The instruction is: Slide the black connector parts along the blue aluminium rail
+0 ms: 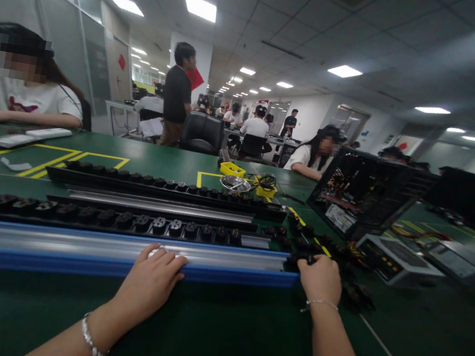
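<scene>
A long blue metal rail [231, 272] with a bare silver channel lies across the table in front of me. My left hand [155, 273] is closed over its near edge, fingers reaching into the channel. At the rail's right end, my right hand [321, 277] pinches a small black part [306, 260], mostly covered by the fingers. Just behind is a black rail [119, 233] fitted with a row of round black socket modules [174, 227]. Farther back lies another black rail [162, 192] with a similar row, and a silver strip [160, 206] sits between them.
Loose black modules [357, 296] are scattered right of my right hand. Beyond are a power supply box [399, 261] and an open computer case [353, 191]. A metal dish [235, 184] and yellow tray [232, 169] stand at the back. A co-worker [29, 88] sits at left.
</scene>
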Demonstrator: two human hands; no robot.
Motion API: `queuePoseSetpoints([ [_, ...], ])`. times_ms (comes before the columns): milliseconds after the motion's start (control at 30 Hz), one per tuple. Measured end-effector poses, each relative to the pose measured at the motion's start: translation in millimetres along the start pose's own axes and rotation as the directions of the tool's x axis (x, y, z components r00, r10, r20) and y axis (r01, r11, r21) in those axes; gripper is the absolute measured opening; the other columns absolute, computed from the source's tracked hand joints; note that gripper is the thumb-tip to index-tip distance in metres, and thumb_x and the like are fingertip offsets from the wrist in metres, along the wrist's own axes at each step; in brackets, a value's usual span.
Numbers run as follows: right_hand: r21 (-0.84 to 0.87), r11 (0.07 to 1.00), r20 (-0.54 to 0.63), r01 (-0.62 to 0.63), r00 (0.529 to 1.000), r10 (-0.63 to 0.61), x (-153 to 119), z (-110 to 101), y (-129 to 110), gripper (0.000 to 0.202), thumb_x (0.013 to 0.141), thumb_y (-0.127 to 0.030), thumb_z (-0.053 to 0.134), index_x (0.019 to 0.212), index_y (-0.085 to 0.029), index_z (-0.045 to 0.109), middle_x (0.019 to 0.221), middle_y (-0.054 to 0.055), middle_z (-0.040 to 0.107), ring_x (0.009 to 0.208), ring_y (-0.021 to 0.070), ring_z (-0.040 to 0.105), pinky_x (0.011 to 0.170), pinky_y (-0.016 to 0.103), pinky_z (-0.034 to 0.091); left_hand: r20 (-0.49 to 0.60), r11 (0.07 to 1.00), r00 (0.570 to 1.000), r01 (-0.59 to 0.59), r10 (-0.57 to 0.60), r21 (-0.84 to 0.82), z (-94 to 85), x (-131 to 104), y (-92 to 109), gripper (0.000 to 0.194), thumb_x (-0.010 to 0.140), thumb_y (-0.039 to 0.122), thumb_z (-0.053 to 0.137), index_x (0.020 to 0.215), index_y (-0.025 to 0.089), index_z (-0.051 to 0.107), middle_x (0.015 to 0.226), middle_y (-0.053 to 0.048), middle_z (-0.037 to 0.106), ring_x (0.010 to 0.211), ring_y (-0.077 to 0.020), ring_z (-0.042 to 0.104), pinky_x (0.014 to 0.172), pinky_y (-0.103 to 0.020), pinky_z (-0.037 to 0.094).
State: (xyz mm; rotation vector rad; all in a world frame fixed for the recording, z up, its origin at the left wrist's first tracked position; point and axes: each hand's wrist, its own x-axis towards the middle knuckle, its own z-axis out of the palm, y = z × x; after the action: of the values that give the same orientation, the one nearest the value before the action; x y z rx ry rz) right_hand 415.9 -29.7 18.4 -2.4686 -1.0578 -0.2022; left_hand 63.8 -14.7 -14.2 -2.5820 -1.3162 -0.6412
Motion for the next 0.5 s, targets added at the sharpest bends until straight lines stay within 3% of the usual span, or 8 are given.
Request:
queuePoseSetpoints([
  [67,0.003,0.999,-0.047,-0.036,0.998,0.036,9.6,0.3,11.1,0.041,0.077,-0.037,0.047,0.108,-0.012,0.057,0.103,0.015,0.054,0.093,0.0267,0.055,0.077,0.035,0.043,0.014,1.0,1.0,0.019,-0.019,-0.005,-2.2,-0.9,0.6,0.017,0.084,0.022,0.048,0.098,0.025,0.058,0.086,-0.001,0.064,0.085,-0.0203,0.057,0.095,-0.047,0.03],
  [200,0.015,0.999,-0.018,0.036,0.999,-0.035,27.5,10.9,17.3,0.04,0.08,-0.031,0.043,0.117,-0.018,0.055,0.109,0.014,0.053,0.096,0.0245,0.055,0.079,0.034,0.043,0.021,0.999,0.998,0.052,-0.052,-0.013,-6.5,-1.8,3.5,0.015,0.083,0.03,0.049,0.092,0.023,0.059,0.086,-0.002,0.064,0.086,-0.0211,0.057,0.093,-0.046,0.032],
  [333,-0.091,0.985,0.021,0.143,0.99,-0.142,46.7,20.4,9.6,0.038,0.081,-0.027,0.041,0.116,-0.024,0.058,0.109,0.013,0.056,0.098,0.027,0.054,0.078,0.038,0.043,0.062,0.997,0.995,0.08,-0.08,-0.008,-8.7,-2.4,7.7,0.022,0.081,0.041,0.052,0.086,0.021,0.059,0.084,-0.003,0.065,0.084,-0.023,0.056,0.087,-0.044,0.036],
  [500,-0.141,0.939,-0.042,0.312,0.946,-0.321,60.2,20.9,-9.8,0.038,0.079,-0.025,0.045,0.115,-0.021,0.059,0.121,0.011,0.055,0.111,0.0285,0.049,0.09,0.041,0.04,0.109,0.997,0.992,0.071,-0.068,-0.02,-10.4,-3.8,9.3,0.019,0.079,0.039,0.056,0.084,0.021,0.058,0.084,-0.003,0.064,0.083,-0.0231,0.056,0.081,-0.041,0.039],
])
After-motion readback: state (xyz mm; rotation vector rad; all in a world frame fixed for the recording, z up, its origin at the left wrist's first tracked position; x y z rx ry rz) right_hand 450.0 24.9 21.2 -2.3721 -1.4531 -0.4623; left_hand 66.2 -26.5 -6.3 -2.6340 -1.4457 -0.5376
